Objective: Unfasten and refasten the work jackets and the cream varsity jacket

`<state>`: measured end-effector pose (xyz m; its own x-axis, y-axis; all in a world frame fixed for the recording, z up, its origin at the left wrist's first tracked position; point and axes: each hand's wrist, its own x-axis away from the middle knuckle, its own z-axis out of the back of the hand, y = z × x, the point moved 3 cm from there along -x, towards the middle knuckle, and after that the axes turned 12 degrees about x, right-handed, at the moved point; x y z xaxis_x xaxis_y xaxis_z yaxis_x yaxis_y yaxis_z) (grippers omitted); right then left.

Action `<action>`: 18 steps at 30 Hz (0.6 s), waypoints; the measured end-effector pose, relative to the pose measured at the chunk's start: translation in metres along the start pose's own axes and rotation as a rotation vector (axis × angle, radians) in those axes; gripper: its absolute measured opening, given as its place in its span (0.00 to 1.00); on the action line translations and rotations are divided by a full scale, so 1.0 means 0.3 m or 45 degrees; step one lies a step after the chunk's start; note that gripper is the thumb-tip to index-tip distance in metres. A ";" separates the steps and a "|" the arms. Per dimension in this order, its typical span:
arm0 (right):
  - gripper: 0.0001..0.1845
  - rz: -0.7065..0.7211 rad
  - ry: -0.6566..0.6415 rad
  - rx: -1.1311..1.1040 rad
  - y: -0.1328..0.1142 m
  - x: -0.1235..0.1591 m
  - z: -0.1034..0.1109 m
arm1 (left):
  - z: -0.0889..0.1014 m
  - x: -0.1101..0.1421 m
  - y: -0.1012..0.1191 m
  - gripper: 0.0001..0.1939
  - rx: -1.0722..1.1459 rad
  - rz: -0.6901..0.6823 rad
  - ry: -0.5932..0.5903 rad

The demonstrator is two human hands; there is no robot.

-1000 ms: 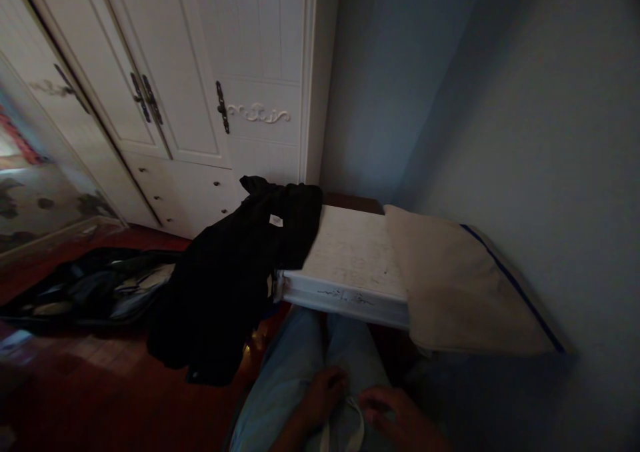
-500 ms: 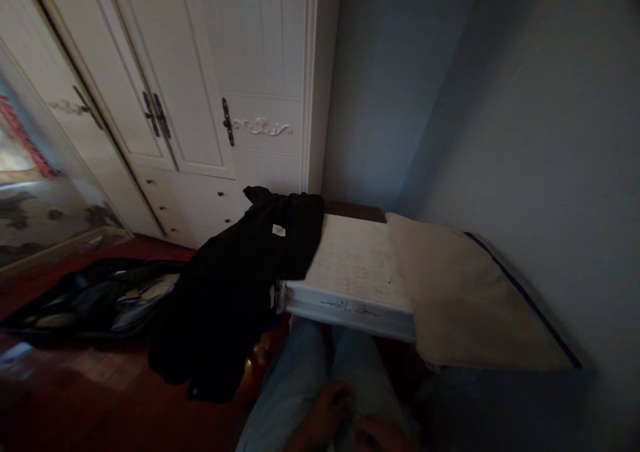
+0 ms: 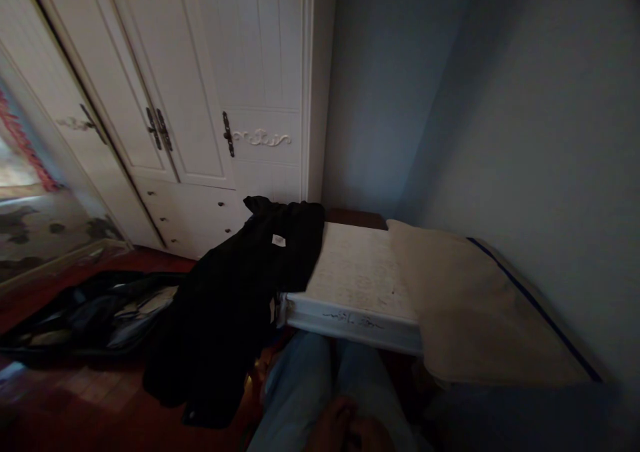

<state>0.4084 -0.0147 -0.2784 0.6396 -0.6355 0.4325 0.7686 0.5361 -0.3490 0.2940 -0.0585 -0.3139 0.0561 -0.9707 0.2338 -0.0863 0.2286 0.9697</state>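
At the bottom edge, my left hand [image 3: 329,427] and my right hand [image 3: 371,433] are close together in front of my jeans [image 3: 305,379]. Both have curled fingers, and it is too dark to make out what, if anything, is between them. Beyond my knees stands a white table [image 3: 355,265] with dark writing on its front edge. A black garment [image 3: 235,305] with a small white label lies over the table's left end and hangs down toward the floor. Across the right end lies a beige cloth [image 3: 465,305] with a blue stripe along its edge.
A white wardrobe [image 3: 195,79] with dark handles and drawers stands behind the table. On the red floor [image 3: 90,399] at left lies an open black suitcase [image 3: 95,312] with clothes inside. A blue-grey wall [image 3: 540,139] rises at right.
The whole view has shifted slightly, so things sit lower in the picture. My hands now show less, nearer the bottom edge. The garment, table and cloth have not moved.
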 end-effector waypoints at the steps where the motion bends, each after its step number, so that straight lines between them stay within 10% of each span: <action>1: 0.17 -0.002 0.028 0.022 -0.003 -0.003 0.006 | 0.002 0.002 0.010 0.26 0.006 -0.012 0.001; 18: 0.18 -0.031 0.121 0.044 0.007 -0.020 -0.009 | 0.029 0.011 0.053 0.27 -0.038 0.162 0.111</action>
<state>0.4061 -0.0113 -0.2840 0.6204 -0.6971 0.3593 0.7840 0.5380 -0.3098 0.2841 -0.0588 -0.2983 0.1332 -0.9238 0.3590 -0.0687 0.3527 0.9332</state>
